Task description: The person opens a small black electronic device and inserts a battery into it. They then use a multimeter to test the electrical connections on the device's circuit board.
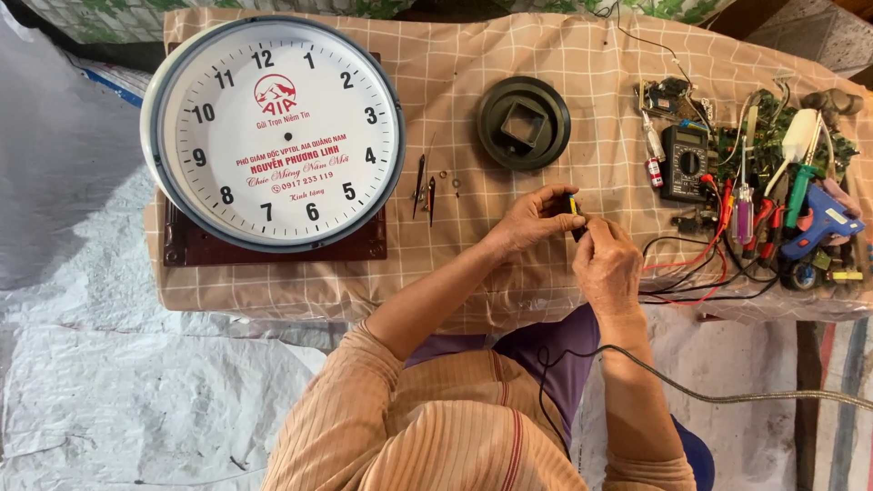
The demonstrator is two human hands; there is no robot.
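Both hands (pixel 573 232) on small black part (pixel 576 218)

- The wall clock (pixel 273 134) lies face up on the worktop (pixel 509 282), out at ten o'clock from the hands.
- The loose clock hands (pixel 424 186) lie just beside its rim, on the three o'clock side.
- The round back cover (pixel 524 123) lies at twelve o'clock from the left hand (pixel 535 221).
- The right hand (pixel 607 265) meets the left over the worktop's near edge.
- The multimeter (pixel 684 162) and glue gun (pixel 818 223) lie at two and three o'clock, among wires.
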